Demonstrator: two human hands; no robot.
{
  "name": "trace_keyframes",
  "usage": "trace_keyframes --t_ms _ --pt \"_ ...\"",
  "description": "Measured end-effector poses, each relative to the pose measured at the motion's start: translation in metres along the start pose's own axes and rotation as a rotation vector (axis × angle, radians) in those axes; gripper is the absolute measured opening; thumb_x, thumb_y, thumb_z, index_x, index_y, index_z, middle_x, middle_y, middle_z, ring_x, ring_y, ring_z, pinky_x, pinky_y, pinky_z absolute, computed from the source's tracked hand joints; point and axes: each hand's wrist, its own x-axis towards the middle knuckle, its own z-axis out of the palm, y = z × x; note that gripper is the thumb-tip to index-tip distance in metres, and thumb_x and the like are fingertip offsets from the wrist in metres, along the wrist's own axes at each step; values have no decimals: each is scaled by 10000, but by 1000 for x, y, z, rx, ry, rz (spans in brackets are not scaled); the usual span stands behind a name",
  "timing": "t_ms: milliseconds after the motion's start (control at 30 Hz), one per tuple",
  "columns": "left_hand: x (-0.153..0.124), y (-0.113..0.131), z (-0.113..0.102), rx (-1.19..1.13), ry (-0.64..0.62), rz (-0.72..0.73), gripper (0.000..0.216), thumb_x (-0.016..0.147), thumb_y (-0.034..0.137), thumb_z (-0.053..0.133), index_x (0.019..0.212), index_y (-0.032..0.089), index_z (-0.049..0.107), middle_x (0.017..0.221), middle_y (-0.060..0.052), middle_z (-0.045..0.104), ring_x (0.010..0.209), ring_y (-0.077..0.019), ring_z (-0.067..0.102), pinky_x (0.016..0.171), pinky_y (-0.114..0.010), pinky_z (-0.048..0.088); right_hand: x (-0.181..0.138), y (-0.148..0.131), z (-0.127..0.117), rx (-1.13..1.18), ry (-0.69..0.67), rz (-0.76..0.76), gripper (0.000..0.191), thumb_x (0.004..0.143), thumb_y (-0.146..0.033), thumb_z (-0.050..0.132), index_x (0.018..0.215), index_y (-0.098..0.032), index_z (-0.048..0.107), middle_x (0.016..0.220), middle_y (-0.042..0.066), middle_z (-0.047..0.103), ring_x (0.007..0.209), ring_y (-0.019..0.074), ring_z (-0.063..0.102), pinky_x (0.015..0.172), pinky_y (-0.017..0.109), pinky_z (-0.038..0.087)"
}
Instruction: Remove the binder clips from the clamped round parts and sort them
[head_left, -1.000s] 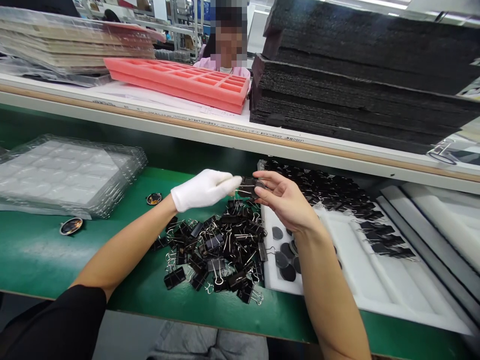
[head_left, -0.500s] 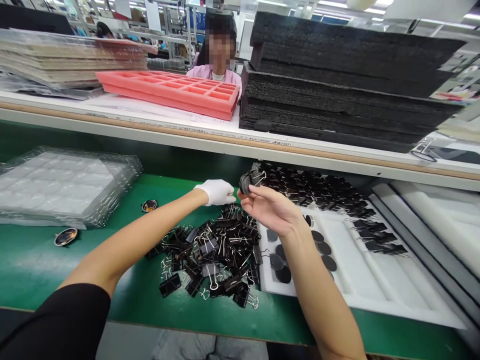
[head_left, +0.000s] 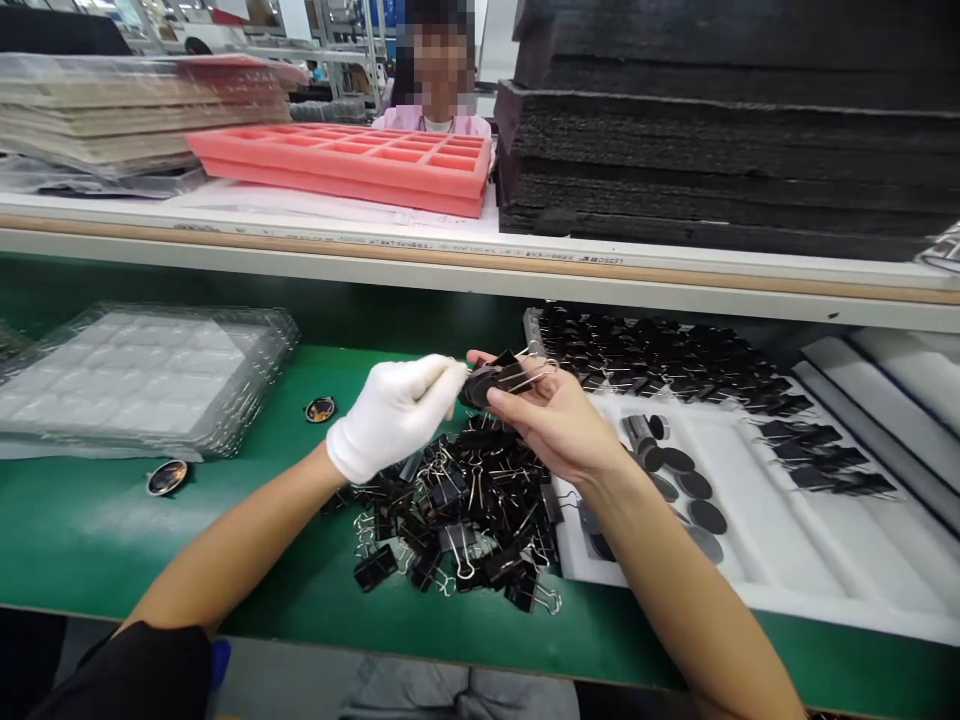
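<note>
My right hand (head_left: 559,420) is bare and pinches a black binder clip (head_left: 501,375) that grips a dark round disc. My left hand (head_left: 395,412) wears a white glove, and its fingertips press against the same clip from the left. Both hands hover above a loose heap of black binder clips (head_left: 457,505) on the green bench. To the right lies a white foam tray (head_left: 757,545) with dark discs (head_left: 694,485) in it and rows of clipped pieces (head_left: 660,360) along its far side.
A stack of clear blister trays (head_left: 142,375) lies at the left, with two small round pieces (head_left: 166,477) beside it. The shelf above holds a pink foam tray (head_left: 352,160) and black foam sheets (head_left: 720,130). A person (head_left: 439,85) sits behind the shelf.
My gloved left hand has come back up from the heap to the clip in my right hand. Both hands sit slightly lower and nearer than half a second ago.
</note>
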Motion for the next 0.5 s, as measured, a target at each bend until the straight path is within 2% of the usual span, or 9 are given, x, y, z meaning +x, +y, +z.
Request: trace_keyframes --t_ms 67,133,200,267,300,433,500 --pt "4 -4 -10 66 10 5 378 1002 374 500 672 202 566 565 35 572 517 -94 501 585 -250 391 0 -1 -3 -42 -33 -34 424 730 -343 964 1106 -241 797 1409 90 727 1246 266 713 1178 496 522" --pt "9 -7 -20 149 -19 -70 310 924 435 595 718 204 590 543 49 551 503 -104 479 557 -260 359 -1 -5 -7 -95 -96 -59 376 764 -329 947 1100 -242 802 1421 90 720 1226 272 728 1156 492 545" --pt "12 -8 -27 160 -203 -144 315 857 484 660 724 206 595 528 63 529 500 -104 453 538 -260 331 -3 -10 -11 -156 -177 -66 332 792 -310 931 1093 -244 806 1409 92 728 1202 275 743 1120 475 571" --pt "14 -6 -30 106 -393 -157 368 833 512 676 667 206 558 527 67 501 513 -95 420 535 -257 313 -5 -14 -14 -218 -234 -62 306 815 -302 915 1095 -243 806 1388 98 739 1172 274 756 1079 455 592" --pt "13 -5 -30 80 -446 -152 403 825 525 680 634 204 530 529 66 483 521 -90 398 536 -257 304 -6 -16 -14 -244 -250 -59 302 821 -305 910 1096 -239 805 1381 103 742 1156 276 761 1057 450 602" --pt "12 -1 -27 15 -526 -177 494 839 557 659 573 201 444 528 65 424 529 -77 339 528 -259 270 -8 -16 -14 -277 -263 -40 302 813 -322 914 1076 -227 799 1355 116 752 1138 283 761 1039 467 607" --pt "12 -1 -26 -14 -511 -220 475 855 548 649 594 202 454 531 66 439 518 -75 368 521 -248 286 -6 -14 -14 -232 -200 -39 310 789 -318 932 1058 -239 799 1351 100 754 1135 267 755 1074 475 588"
